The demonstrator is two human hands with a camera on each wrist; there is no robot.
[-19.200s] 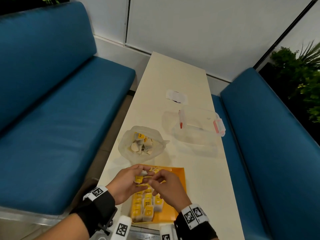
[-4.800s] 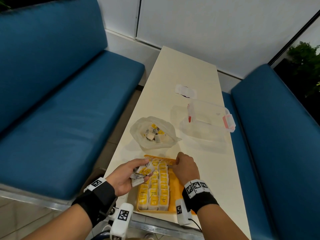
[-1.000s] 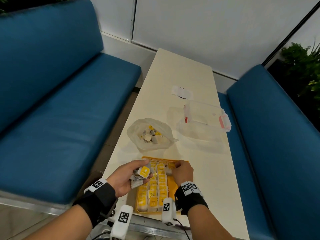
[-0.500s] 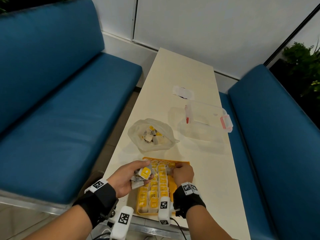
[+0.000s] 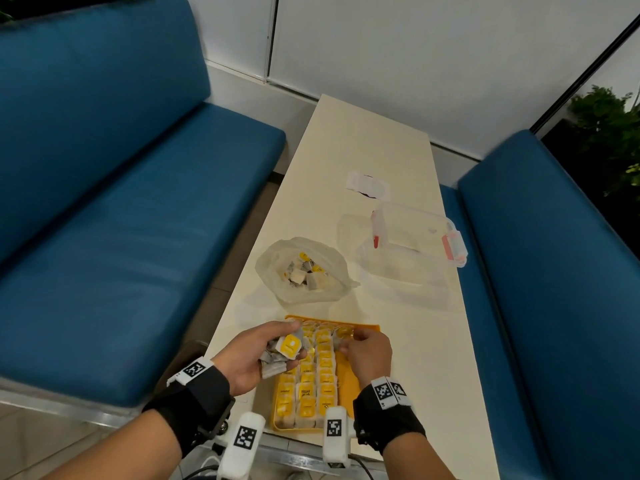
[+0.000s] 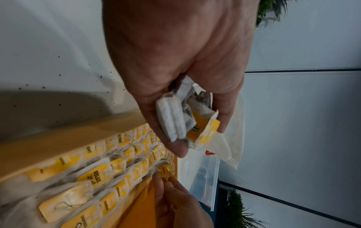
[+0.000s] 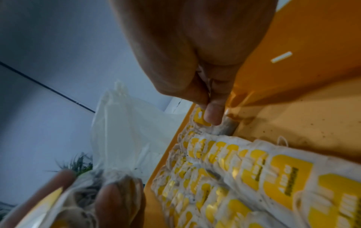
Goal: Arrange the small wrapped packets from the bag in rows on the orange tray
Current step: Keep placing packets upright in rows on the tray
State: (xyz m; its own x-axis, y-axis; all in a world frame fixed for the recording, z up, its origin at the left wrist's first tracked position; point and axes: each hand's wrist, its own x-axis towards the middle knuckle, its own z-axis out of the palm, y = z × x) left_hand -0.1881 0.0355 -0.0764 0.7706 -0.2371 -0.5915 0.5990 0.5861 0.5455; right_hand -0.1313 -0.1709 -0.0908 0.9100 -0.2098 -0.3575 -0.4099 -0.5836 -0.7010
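Packets (image 5: 282, 351) were gripped in a bunch by the left hand (image 5: 258, 355) just left of the orange tray (image 5: 349, 375), while one packet (image 7: 201, 117) was pinched by the right hand (image 5: 369, 355) at the third row's far end, the rows running away from the person.

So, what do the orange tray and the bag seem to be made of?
The orange tray looks like smooth, hard plastic: uniform colour, a moulded raised rim. The bag seems thin, cloudy plastic film: it crumples, and the packets show through.
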